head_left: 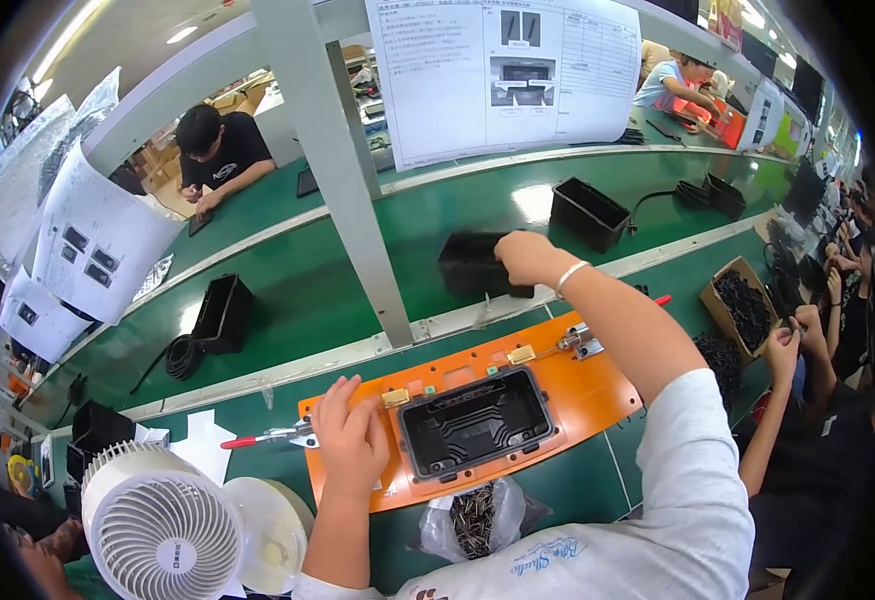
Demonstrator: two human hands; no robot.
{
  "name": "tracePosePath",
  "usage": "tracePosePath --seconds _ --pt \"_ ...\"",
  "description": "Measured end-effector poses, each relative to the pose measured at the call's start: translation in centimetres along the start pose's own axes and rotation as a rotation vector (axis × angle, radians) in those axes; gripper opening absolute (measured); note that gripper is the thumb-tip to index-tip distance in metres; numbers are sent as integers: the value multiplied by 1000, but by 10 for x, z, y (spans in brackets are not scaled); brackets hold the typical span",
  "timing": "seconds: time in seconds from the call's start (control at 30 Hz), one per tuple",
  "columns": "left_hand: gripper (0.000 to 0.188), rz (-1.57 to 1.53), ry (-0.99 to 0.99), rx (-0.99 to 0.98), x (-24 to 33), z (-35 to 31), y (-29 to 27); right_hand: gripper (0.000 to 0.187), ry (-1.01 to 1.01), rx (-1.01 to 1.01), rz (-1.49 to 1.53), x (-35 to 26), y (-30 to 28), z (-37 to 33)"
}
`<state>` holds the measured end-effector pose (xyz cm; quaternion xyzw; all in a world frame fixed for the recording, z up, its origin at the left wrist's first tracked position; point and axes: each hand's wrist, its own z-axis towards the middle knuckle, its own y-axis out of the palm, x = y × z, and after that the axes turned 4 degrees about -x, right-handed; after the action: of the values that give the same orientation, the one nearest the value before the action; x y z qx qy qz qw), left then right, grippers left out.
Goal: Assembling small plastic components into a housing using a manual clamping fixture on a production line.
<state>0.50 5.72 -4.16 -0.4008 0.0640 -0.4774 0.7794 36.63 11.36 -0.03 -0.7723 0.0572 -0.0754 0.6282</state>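
Note:
My right hand (539, 262) reaches across to the green conveyor and grips the edge of a black plastic box (469, 266), which is slightly blurred. My left hand (349, 432), fingers apart and holding nothing, is at the left end of an orange fixture plate (597, 400). In the plate's middle sits an open black housing (475, 425) with ribs inside. A toggle clamp with a red handle (242, 441) stands at the plate's left end. Another metal clamp (582, 342) at its right end is partly behind my right forearm.
A clear bag of screws (472, 520) lies before the plate; a white fan (167, 520) stands left. Black boxes (589, 212) with cables sit along the conveyor (357, 275). A grey post (337, 180) rises ahead. Co-workers' hands (792, 335) are by a parts carton (717, 290) at right.

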Motion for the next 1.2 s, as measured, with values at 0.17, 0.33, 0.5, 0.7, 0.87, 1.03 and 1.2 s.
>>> tracePosePath --seconds 0.17,0.33,0.5,0.7,0.87,1.03,1.2 --pt "18 -25 -12 -19 4 4 9 44 -590 62 316 5 1 -49" --pt "16 -32 -61 -35 8 6 -1 24 -273 661 644 52 -16 -129" --pt "12 2 -51 -69 14 7 5 22 590 453 439 123 59 -214" --pt "13 -88 -210 -59 14 1 3 66 583 256 422 101 126 -212" --pt "12 -128 -223 -38 15 2 1 33 445 299 601 108 139 -198" --pt "12 -59 -126 -22 7 3 1 31 396 428 640 108 137 -203" --pt "13 -139 -191 -21 10 6 1 20 459 630 855 135 147 -220"
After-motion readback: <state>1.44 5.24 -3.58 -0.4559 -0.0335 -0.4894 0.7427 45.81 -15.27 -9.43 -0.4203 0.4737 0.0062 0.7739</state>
